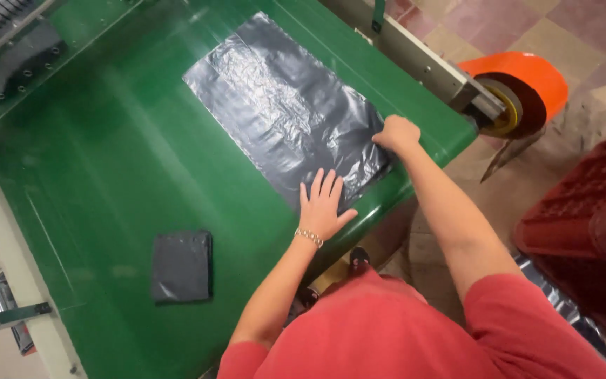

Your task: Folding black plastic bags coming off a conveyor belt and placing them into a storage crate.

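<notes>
The black plastic bag (282,105) lay flat and crinkled across the far side of the green surface (106,175), its near end at the edge closest to the person. The left hand (322,203) pressed down on that near corner, fingers spread wide and flat. The right hand (396,133) was curled together, pinching the bag's right edge. Well apart to the left sat a folded black bag (182,267), alone. Beyond the surface's end, an orange roll (527,81) hung on the machine, a red crate (583,210) beside it
</notes>
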